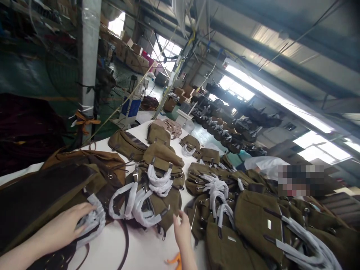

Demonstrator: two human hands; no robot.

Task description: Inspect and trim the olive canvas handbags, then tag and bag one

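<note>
My left hand (pixel 75 219) is closed round the white-wrapped handles (pixel 97 221) of a large olive and dark brown bag (pixel 56 191) at the left. My right hand (pixel 181 225) is raised over the white table (pixel 108 245), fingers apart, with nothing visible in it. It is near the lower corner of an olive bag (pixel 168 204) in the middle pile, whose wrapped handles (pixel 146 210) loop to the left. An orange strip (pixel 174 259) lies beside my right wrist.
More olive bags (pixel 255 221) with wrapped handles cover the right side. A pinkish bag (pixel 171 127) lies at the far end. A metal post (pixel 90 63) stands at the left; a person in white (pixel 264 165) is at the right.
</note>
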